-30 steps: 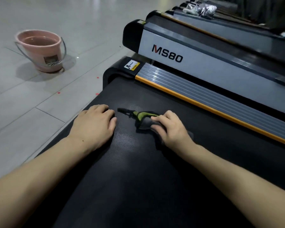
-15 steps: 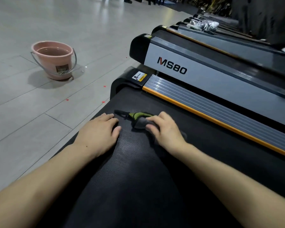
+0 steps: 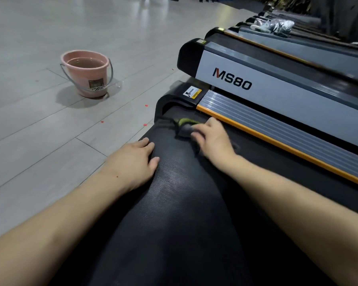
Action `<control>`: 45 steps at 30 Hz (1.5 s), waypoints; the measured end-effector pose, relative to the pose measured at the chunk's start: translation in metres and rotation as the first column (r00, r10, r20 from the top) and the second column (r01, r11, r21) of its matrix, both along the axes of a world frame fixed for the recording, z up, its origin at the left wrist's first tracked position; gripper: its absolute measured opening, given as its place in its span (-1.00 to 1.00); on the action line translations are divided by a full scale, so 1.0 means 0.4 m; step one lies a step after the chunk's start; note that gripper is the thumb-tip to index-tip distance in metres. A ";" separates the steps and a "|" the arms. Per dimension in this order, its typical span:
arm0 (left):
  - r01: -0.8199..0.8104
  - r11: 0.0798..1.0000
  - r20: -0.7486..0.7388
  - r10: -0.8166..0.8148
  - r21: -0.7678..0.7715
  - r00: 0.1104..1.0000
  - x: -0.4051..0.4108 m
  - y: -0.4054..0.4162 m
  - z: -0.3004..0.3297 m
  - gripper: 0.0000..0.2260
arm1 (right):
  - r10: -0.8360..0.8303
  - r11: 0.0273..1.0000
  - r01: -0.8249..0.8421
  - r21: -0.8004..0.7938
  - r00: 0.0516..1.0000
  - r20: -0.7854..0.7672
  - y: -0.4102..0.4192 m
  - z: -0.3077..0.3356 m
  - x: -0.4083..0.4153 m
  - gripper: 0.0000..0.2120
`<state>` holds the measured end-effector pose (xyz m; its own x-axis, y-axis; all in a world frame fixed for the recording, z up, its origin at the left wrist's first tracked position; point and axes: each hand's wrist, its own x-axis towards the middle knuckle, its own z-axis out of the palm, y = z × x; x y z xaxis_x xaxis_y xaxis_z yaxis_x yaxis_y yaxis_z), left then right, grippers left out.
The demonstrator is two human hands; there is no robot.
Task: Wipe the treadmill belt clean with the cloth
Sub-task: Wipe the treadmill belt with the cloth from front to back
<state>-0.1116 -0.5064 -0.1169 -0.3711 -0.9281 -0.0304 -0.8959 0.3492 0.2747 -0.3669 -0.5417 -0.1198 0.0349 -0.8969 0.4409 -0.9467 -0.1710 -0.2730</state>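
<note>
The black textured treadmill belt (image 3: 180, 203) runs from the bottom of the view to its rear end at upper middle. A grey cloth with a green edge (image 3: 184, 125) lies bunched on the belt close to that rear end. My right hand (image 3: 212, 139) covers the cloth and presses it to the belt, fingers over it; the hand is blurred. My left hand (image 3: 135, 162) lies flat on the belt's left edge, fingers straight, holding nothing.
A pink bucket (image 3: 86, 74) with water stands on the grey tiled floor to the left. A grey and orange side rail (image 3: 277, 131) borders the belt on the right. Beyond it lies a second treadmill marked MS80 (image 3: 232, 80), with more machines behind.
My right hand has slid the cloth forward along the belt toward its rear end. The left hand has stayed on the belt's left edge. The view has shifted forward and right.
</note>
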 end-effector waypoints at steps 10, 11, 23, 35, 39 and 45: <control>-0.008 1.000 0.029 0.008 -0.014 1.000 -0.014 0.015 0.013 -0.43 | 0.106 0.994 -0.106 -0.002 0.994 -0.018 0.031 -0.014 0.151 -0.85; -0.006 1.000 0.035 0.007 -0.008 0.999 -0.014 0.017 0.015 -0.42 | 0.161 0.987 -0.161 0.001 0.986 -0.050 0.016 -0.013 0.140 -0.85; -0.077 0.995 -0.111 0.084 0.062 0.990 -0.017 0.022 0.005 -0.49 | -0.027 0.999 0.026 0.024 0.999 0.042 0.003 0.018 0.136 -0.82; -0.046 0.992 -0.065 0.039 -0.114 0.997 -0.017 0.089 -0.003 -0.55 | -0.224 0.973 0.223 0.057 0.974 0.017 -0.023 0.026 -0.047 -0.79; -0.132 0.986 -0.204 0.110 -0.099 0.973 -0.030 0.097 0.009 -0.59 | 0.064 0.998 -0.064 -0.006 0.995 0.079 0.205 -0.002 0.043 -0.81; -0.082 0.991 -0.172 0.063 -0.103 0.983 -0.054 0.143 0.001 -0.57 | 0.058 0.998 -0.055 0.025 0.990 -0.131 0.130 0.022 -0.137 -0.75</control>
